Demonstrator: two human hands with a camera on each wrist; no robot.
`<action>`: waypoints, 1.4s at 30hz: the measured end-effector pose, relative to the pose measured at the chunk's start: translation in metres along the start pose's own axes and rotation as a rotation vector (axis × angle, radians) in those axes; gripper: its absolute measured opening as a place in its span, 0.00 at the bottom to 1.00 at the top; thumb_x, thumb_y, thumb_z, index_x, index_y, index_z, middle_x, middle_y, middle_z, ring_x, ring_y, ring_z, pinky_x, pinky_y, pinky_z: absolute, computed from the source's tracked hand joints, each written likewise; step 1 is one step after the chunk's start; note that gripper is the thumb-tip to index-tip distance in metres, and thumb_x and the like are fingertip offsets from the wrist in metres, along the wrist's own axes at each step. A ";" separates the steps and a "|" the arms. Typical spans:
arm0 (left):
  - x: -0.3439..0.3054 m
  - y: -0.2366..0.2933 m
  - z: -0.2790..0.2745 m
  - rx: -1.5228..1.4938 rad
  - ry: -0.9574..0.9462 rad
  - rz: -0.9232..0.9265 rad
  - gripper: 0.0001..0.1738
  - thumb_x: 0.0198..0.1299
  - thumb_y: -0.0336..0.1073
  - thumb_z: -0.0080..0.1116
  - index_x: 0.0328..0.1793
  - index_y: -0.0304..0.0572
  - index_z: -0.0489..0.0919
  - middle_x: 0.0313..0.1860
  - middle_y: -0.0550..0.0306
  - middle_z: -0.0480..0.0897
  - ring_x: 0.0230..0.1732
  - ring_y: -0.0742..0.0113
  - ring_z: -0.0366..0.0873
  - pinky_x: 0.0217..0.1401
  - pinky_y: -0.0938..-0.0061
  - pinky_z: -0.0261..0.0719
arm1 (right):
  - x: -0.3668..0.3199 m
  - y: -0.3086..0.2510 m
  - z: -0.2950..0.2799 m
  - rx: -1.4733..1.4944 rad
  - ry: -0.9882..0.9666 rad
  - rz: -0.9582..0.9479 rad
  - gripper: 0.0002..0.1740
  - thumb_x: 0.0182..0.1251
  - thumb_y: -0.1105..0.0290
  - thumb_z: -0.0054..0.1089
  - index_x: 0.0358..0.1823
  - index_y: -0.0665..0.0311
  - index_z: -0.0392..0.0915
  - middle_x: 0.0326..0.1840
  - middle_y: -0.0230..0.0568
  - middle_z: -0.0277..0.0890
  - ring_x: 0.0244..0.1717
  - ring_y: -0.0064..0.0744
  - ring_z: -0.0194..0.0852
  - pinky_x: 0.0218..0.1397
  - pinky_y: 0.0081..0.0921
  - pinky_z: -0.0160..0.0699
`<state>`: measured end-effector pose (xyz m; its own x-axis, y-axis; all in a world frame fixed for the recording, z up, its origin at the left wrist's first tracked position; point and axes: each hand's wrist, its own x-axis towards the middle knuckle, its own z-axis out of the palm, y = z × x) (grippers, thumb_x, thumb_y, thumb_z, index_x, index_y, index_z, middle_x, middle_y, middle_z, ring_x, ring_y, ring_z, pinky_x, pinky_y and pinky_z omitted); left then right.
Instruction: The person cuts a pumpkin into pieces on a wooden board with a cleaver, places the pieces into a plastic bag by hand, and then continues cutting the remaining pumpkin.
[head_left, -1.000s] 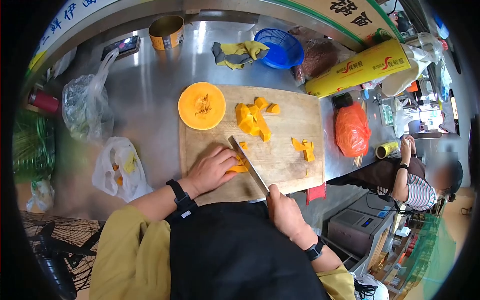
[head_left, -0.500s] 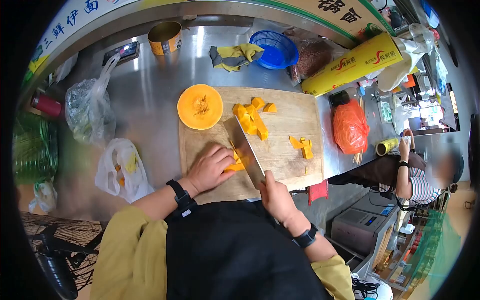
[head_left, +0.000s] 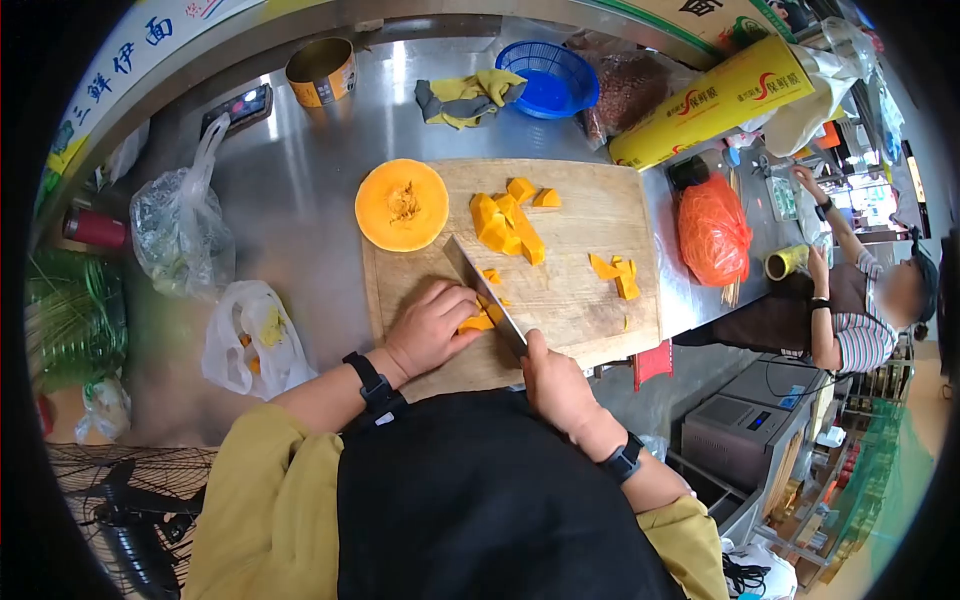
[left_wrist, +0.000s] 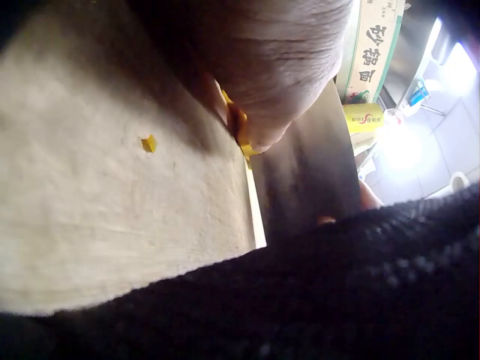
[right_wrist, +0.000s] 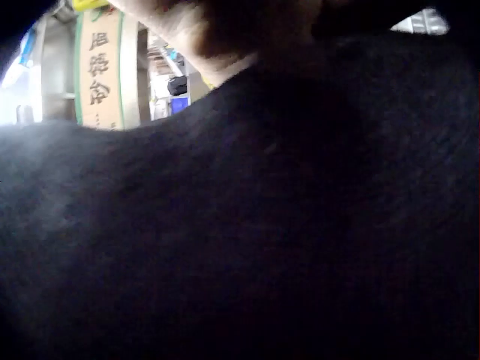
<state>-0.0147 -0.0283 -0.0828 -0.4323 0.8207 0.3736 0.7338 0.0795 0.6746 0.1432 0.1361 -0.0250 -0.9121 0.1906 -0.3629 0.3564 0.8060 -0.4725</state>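
My left hand (head_left: 432,325) holds a small orange pumpkin piece (head_left: 478,322) down on the wooden cutting board (head_left: 585,225), its fingers bent over it. My right hand (head_left: 560,388) grips the handle of a cleaver (head_left: 488,292), whose blade stands steeply right beside that piece and the left fingertips. In the left wrist view, the broad blade (left_wrist: 311,169) rises close to the fingers. A halved pumpkin (head_left: 402,205), cut face up, overlaps the board's far left corner. Larger pumpkin chunks (head_left: 507,228) lie mid-board, and thin offcuts (head_left: 622,275) lie toward the right. Dark cloth fills most of the right wrist view.
Left of the board are plastic bags (head_left: 258,340) on the steel counter. Behind stand an open tin (head_left: 322,75), a cloth (head_left: 465,98), a blue basket (head_left: 550,80) and a yellow cling-film box (head_left: 710,105). A red bag (head_left: 712,232) sits right; another person (head_left: 850,300) stands beyond.
The cleaver blade, tilted with its flat face showing half a second ago, is steeper now beside the piece. My left hand keeps its hold. The other person has stretched out an arm.
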 end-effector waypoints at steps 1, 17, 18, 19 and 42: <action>-0.001 0.001 0.000 0.001 -0.015 -0.017 0.16 0.49 0.35 0.71 0.42 0.38 0.79 0.48 0.53 0.77 0.52 0.52 0.74 0.56 0.64 0.76 | 0.001 0.001 -0.002 0.025 0.010 0.000 0.14 0.70 0.72 0.51 0.49 0.67 0.57 0.25 0.62 0.76 0.29 0.68 0.76 0.31 0.56 0.73; -0.012 -0.001 -0.009 -0.020 -0.023 -0.049 0.16 0.48 0.34 0.71 0.41 0.39 0.78 0.47 0.55 0.78 0.51 0.56 0.75 0.54 0.67 0.77 | -0.011 -0.017 -0.016 -0.086 -0.167 0.064 0.13 0.63 0.78 0.48 0.48 0.65 0.59 0.39 0.63 0.79 0.35 0.65 0.80 0.38 0.54 0.79; -0.012 -0.002 -0.009 -0.021 -0.031 -0.049 0.16 0.49 0.34 0.71 0.42 0.40 0.79 0.48 0.54 0.78 0.51 0.55 0.76 0.53 0.66 0.78 | -0.007 -0.015 -0.010 -0.079 -0.139 0.046 0.13 0.66 0.76 0.49 0.48 0.65 0.58 0.35 0.62 0.78 0.34 0.66 0.78 0.37 0.55 0.77; -0.011 -0.002 -0.009 -0.022 -0.039 -0.044 0.16 0.49 0.34 0.71 0.42 0.40 0.79 0.48 0.54 0.78 0.51 0.54 0.76 0.53 0.66 0.78 | -0.003 -0.013 -0.003 -0.071 -0.107 0.028 0.13 0.68 0.74 0.49 0.48 0.65 0.57 0.30 0.62 0.77 0.32 0.68 0.77 0.35 0.55 0.75; -0.018 -0.007 -0.007 -0.030 -0.015 -0.011 0.18 0.48 0.33 0.72 0.44 0.39 0.78 0.48 0.53 0.79 0.50 0.54 0.78 0.53 0.66 0.78 | 0.004 -0.014 0.004 -0.042 -0.083 -0.014 0.15 0.71 0.72 0.50 0.51 0.67 0.56 0.25 0.63 0.76 0.29 0.68 0.76 0.32 0.56 0.73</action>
<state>-0.0157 -0.0474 -0.0897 -0.4320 0.8285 0.3564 0.7131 0.0718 0.6974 0.1358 0.1236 -0.0230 -0.8964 0.1331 -0.4227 0.3332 0.8313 -0.4449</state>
